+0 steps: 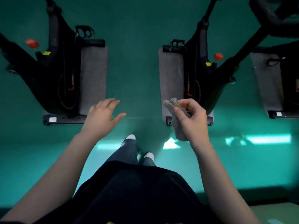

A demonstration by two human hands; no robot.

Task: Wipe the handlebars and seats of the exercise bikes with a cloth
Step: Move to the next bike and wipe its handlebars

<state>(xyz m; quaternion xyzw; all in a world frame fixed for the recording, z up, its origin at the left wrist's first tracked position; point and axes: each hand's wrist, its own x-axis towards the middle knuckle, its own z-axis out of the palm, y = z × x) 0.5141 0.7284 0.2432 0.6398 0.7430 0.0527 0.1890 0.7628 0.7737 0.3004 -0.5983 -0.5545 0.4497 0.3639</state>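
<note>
My right hand grips a folded grey cloth, held in the air in front of the middle exercise bike. My left hand hovers empty with its fingers spread, near the base of the left exercise bike. A dark, rounded bike part, seat or handlebar, shows at the top right corner. No other seat or handlebar is in view.
Each bike stands on a grey mat on a green floor. Red knobs sit on the frames. A third bike stands at the right edge. My legs and white shoes point into the aisle between the bikes.
</note>
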